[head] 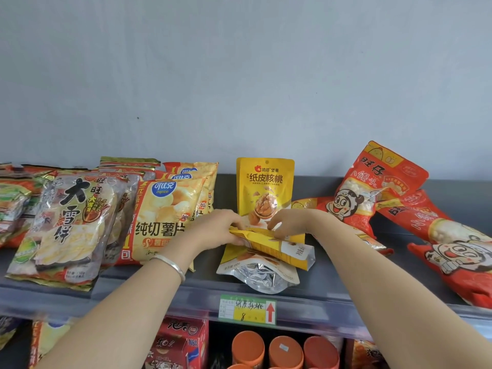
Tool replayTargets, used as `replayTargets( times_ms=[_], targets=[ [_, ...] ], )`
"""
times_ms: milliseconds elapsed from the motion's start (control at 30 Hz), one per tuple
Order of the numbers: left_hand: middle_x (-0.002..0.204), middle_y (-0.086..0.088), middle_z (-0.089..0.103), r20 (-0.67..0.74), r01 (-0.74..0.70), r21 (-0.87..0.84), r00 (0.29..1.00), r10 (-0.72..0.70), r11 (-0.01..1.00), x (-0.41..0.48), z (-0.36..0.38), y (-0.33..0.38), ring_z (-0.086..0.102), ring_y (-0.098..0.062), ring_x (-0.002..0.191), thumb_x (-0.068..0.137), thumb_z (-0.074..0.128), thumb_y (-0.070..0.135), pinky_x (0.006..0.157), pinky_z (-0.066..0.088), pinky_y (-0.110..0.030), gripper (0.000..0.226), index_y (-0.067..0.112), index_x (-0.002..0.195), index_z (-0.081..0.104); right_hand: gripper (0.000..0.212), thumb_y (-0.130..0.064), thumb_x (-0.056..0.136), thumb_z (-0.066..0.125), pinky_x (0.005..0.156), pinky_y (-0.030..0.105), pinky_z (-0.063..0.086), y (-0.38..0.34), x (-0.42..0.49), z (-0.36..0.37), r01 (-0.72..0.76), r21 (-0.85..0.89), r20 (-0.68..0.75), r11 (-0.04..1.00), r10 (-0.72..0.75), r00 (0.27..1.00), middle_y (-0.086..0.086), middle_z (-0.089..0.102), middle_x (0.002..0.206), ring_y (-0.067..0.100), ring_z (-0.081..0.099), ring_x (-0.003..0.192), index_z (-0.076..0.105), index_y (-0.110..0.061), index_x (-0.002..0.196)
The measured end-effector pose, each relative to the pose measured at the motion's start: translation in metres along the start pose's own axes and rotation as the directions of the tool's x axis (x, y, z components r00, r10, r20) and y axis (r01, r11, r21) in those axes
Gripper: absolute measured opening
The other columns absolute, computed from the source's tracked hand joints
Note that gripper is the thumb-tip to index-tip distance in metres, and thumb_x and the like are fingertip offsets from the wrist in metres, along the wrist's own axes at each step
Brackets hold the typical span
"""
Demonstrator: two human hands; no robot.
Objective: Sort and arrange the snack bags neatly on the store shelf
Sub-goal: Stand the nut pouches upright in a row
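Observation:
One yellow walnut bag (265, 186) stands upright at the back of the grey shelf (332, 283). In front of it a second yellow walnut bag (279, 249) is tilted on its edge; my left hand (215, 230) grips its left end and my right hand (288, 222) pinches its top edge. Under it a third walnut bag (262, 272) lies flat, its silver bottom towards the shelf's front edge. Yellow potato chip bags (162, 217) stand in a row just left of my left hand.
Rice cracker bags (72, 225) lean at the far left. Red bun-snack bags (378, 187) lie jumbled at the right, one (458, 251) near the front edge. A green-yellow price tag (247, 308) hangs on the shelf rail. Orange cups (286, 351) and red cartons sit below.

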State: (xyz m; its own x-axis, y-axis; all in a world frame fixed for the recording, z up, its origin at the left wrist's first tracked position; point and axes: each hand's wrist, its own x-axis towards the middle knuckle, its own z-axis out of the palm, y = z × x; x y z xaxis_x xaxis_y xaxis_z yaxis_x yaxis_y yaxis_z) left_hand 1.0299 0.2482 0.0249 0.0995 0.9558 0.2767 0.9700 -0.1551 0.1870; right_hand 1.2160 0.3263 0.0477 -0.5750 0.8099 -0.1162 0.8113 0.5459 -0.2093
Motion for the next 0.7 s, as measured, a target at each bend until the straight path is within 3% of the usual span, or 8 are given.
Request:
replayTargets(
  times_ms=[100,167,333,467,533,600,667,700],
  targets=[
    [0.108,0.013,0.054,-0.153,0.025,0.229,0.988,0.011,0.973,-0.002,-0.001,0.002,0.051,-0.013,0.101,0.077,0.062,0.060,0.080,0.037,-0.034,0.033,0.032,0.094,0.066,0.049,-0.024,0.095,0.048,0.111,0.041,0.037,0.001,-0.006,-0.006,-0.001,0.048,0.046,0.999,-0.002,0.999,0.007,0.040,0.150,0.028,0.042,0.134,0.047,-0.010,0.141],
    [0.107,0.014,0.054,-0.258,0.040,0.196,0.966,0.012,0.980,-0.002,-0.002,0.003,0.048,-0.012,0.104,0.076,0.063,0.059,0.084,0.035,-0.035,0.030,0.032,0.090,0.066,0.051,-0.039,0.095,0.049,0.108,0.043,0.041,0.000,-0.010,-0.011,-0.022,0.183,0.083,0.983,0.007,0.997,0.007,0.043,0.146,0.029,0.046,0.130,0.047,-0.015,0.140],
    [0.108,0.010,0.045,-0.551,-0.011,-0.232,0.825,-0.122,0.973,0.007,0.007,0.003,0.046,-0.016,0.109,0.073,0.078,0.031,0.090,0.038,-0.030,0.024,0.022,0.092,0.067,0.078,-0.073,0.086,0.038,0.109,0.050,0.034,-0.004,-0.018,-0.016,-0.143,0.316,0.092,0.938,0.120,0.989,0.013,0.044,0.146,0.036,0.044,0.132,0.039,-0.022,0.145],
    [0.137,-0.010,0.034,-0.547,0.023,-0.558,0.742,-0.388,0.830,0.013,0.019,0.015,0.034,-0.024,0.129,0.071,0.081,0.020,0.099,0.028,-0.025,0.070,0.018,0.132,0.045,0.083,-0.073,0.084,0.043,0.107,0.057,0.037,0.000,-0.015,-0.010,-0.190,0.423,0.073,0.886,0.176,0.982,0.010,0.042,0.147,0.035,0.041,0.134,0.031,-0.020,0.148],
    [0.146,-0.010,0.028,-0.392,0.103,-0.720,0.756,-0.524,0.686,0.020,0.029,0.016,0.030,-0.027,0.134,0.067,0.083,0.029,0.106,0.031,-0.036,0.097,0.021,0.144,0.026,0.080,-0.071,0.085,0.045,0.103,0.053,0.042,0.001,-0.016,-0.009,-0.190,0.446,0.062,0.875,0.182,0.981,0.011,0.043,0.145,0.036,0.043,0.132,0.035,-0.019,0.145],
    [0.149,-0.009,0.033,-0.087,0.177,-0.914,0.794,-0.601,0.366,0.024,0.035,0.015,0.042,-0.033,0.128,0.054,0.086,0.045,0.098,0.045,-0.048,0.110,0.031,0.144,0.023,0.075,-0.069,0.088,0.042,0.101,0.052,0.045,-0.001,-0.016,-0.010,-0.177,0.418,0.042,0.891,0.175,0.984,0.013,0.046,0.142,0.037,0.046,0.128,0.039,-0.018,0.143],
    [0.135,-0.021,0.049,0.196,0.221,-0.975,0.842,-0.502,-0.009,0.023,0.038,0.021,0.061,-0.037,0.105,0.070,0.079,0.041,0.077,0.057,-0.046,0.084,0.018,0.138,0.035,0.069,-0.065,0.092,0.036,0.097,0.048,0.048,-0.006,-0.015,-0.011,-0.152,0.362,0.010,0.920,0.159,0.987,0.015,0.051,0.137,0.037,0.052,0.121,0.044,-0.015,0.139],
    [0.124,-0.025,0.055,0.257,0.233,-0.966,0.860,-0.441,-0.109,0.021,0.035,0.029,0.063,-0.038,0.094,0.083,0.069,0.036,0.070,0.057,-0.044,0.064,0.008,0.133,0.041,0.063,-0.061,0.095,0.033,0.095,0.044,0.048,-0.008,-0.017,-0.011,-0.116,0.323,-0.031,0.939,0.133,0.991,0.016,0.054,0.130,0.036,0.055,0.115,0.048,-0.012,0.132]
  ],
)
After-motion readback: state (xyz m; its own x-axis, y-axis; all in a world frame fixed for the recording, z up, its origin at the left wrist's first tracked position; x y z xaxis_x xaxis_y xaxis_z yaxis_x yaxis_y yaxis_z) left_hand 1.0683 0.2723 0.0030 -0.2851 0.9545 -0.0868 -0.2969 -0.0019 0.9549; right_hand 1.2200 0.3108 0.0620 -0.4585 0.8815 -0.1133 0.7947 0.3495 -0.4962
